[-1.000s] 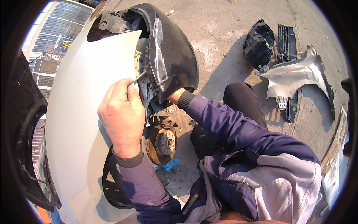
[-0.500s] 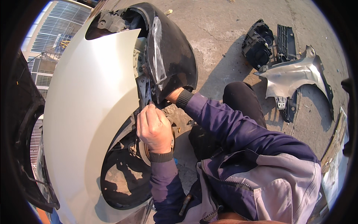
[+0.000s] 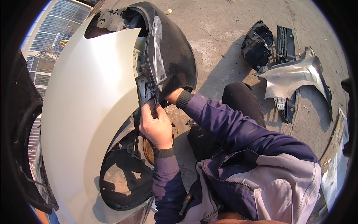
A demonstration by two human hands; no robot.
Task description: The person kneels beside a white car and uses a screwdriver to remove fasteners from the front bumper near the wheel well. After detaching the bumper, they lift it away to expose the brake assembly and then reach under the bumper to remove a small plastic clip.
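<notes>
A black car bumper point(image 3: 175, 48) with a strip of clear film on it stands at the front end of a pale fender point(image 3: 85, 89), a gap between them. My left hand point(image 3: 156, 128) is closed, thumb and fingers pinching the bumper's lower rear corner. Just above the fingertips, a metal bracket point(image 3: 143, 84) shows in the gap. My right hand point(image 3: 173, 96) reaches in behind the bumper's lower edge; its fingers are hidden there.
Below the fender's wheel arch a rusty brake disc point(image 3: 148, 152) shows. On the concrete to the right lie a black headlight housing point(image 3: 257, 48), a black grille piece point(image 3: 286, 43) and a dented silver fender point(image 3: 291, 80). A dark open panel point(image 3: 22, 130) stands at far left.
My left hand has shifted slightly right, its fingers now on the bumper's corner instead of beside the gap. The right hand stays behind the bumper.
</notes>
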